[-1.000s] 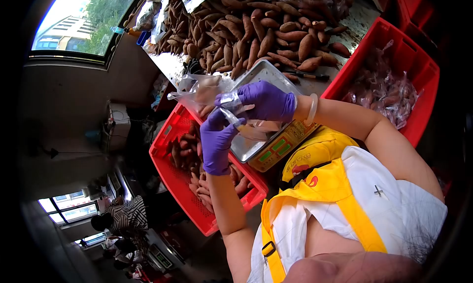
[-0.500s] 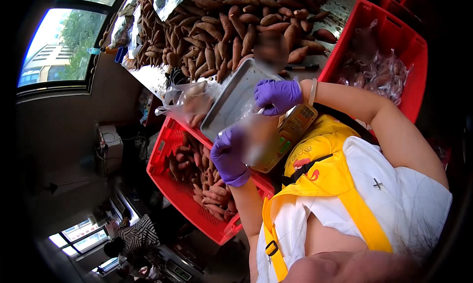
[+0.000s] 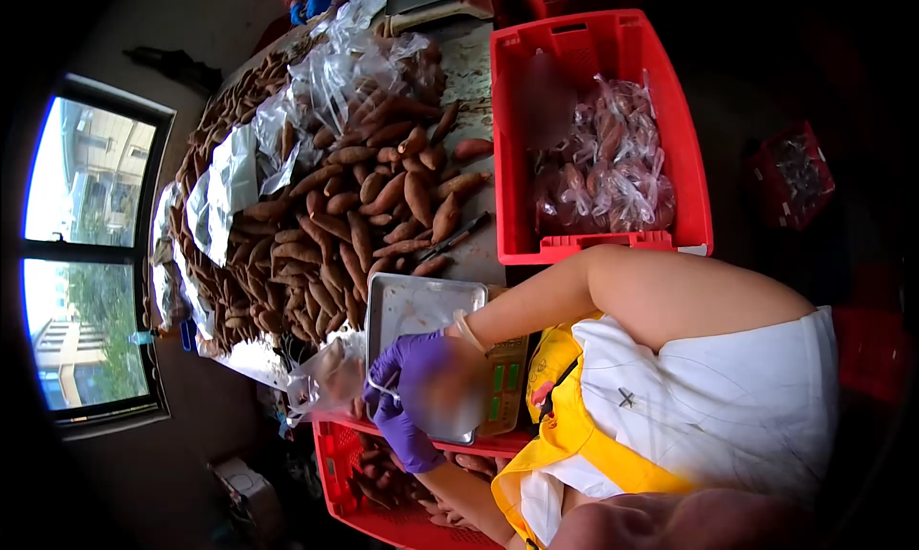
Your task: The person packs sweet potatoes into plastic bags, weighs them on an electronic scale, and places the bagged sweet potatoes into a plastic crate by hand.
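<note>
Both purple-gloved hands are close together over the grey metal tray of a weighing scale with lit green displays. My right hand, with a pale band on its wrist, has its fingers curled in at the tray's near left side. Just below it, my left hand is closed too. A thin white twisted strip, looking like the neck of a plastic bag, runs between their fingers. A blurred patch hides the bag's body and part of both hands. Beside the tray lies another clear bag with sweet potatoes inside.
Loose sweet potatoes cover the table, with plastic bags on top. A dark-handled tool lies near them. One red crate holds bagged sweet potatoes; another red crate below holds loose ones. A co-worker's blue glove shows at the top.
My hands were apart with clear plastic between them; now they meet at the white twisted strip. The camera view has swung to the right, bringing the bagged-potato crate further in.
</note>
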